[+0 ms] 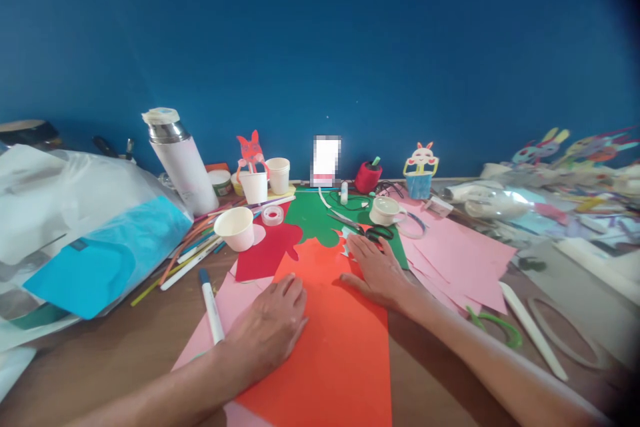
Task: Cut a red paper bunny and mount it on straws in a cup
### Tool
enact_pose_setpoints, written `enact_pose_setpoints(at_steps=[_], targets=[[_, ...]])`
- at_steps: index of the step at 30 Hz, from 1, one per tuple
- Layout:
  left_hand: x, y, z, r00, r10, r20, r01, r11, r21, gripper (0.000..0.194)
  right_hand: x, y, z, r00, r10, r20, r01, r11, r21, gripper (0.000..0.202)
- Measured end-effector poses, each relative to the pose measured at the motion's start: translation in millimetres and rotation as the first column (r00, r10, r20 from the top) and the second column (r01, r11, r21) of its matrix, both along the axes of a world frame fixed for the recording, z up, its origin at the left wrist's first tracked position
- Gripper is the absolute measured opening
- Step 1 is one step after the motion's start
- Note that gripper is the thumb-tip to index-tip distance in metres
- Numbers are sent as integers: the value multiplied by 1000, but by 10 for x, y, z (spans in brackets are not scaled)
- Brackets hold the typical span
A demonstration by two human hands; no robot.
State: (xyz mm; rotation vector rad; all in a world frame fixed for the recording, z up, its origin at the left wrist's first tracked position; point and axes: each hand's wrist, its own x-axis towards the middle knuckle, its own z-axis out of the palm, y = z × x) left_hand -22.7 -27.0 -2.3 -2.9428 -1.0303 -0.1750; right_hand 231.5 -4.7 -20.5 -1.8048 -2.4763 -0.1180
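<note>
A sheet of orange paper [340, 347] with a scalloped cut far edge lies in front of me, over red paper [265, 250] and pink paper. My left hand [275, 320] rests on its left side, fingers loosely bent, nothing visible in them. My right hand [375, 268] lies flat near the far right corner, thumb out and fingers stretched. Just beyond those fingertips are black-handled scissors [377, 233] on green paper [315, 213]. A small pale cut paper piece [345, 233] shows beside the right fingers. Left of my left hand lies a white marker with a blue cap [213, 307].
Left stand a white flask [183, 167], a paper cup [235, 228] and a plastic bag [125, 180]. A tape roll [273, 215] and a mug [386, 211] sit farther back. Pink sheets [460, 247] and a green pipe cleaner [500, 323] lie right. Paper figures stand by the blue wall.
</note>
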Motion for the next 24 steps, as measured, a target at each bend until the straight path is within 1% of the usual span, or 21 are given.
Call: enact_pose_setpoints(at_steps=[5, 8, 10, 12, 14, 16, 17, 19, 21, 24], targets=[[-16, 19, -24, 1000, -17, 9, 17, 1000, 2, 27, -45, -113, 2, 1000, -16, 7, 15, 996, 89, 72], [-25, 28, -46, 1000, -16, 13, 16, 1000, 10, 28, -58, -228, 4, 1000, -25, 3, 24, 992, 125, 65], [-27, 28, -58, 1000, -11, 25, 11, 1000, 15, 29, -72, -312, 7, 1000, -7, -2, 8, 992, 125, 60], [-25, 24, -63, 999, -8, 38, 7, 1000, 21, 29, -102, -399, 18, 999, 48, -14, -46, 994, 103, 57], [-18, 16, -60, 999, -9, 43, 8, 999, 35, 30, -149, -481, 47, 988, 147, -41, -144, 988, 61, 56], [-8, 7, -54, 999, -14, 29, 12, 998, 58, 31, -202, -538, 98, 956, 284, -69, -285, 958, -8, 57], [-2, 3, -52, 1000, -17, 16, 16, 997, 71, 31, -226, -551, 129, 940, 330, -86, -335, 941, -46, 59], [6, -4, -56, 1000, -23, -12, 24, 995, 94, 32, -263, -546, 192, 917, 377, -127, -390, 915, -100, 63], [9, -10, -69, 999, -24, -26, 26, 993, 113, 34, -281, -505, 232, 907, 394, -150, -413, 901, -134, 67], [8, -17, -87, 999, -18, -34, 22, 991, 130, 35, -275, -415, 222, 921, 363, -139, -381, 914, -139, 65]])
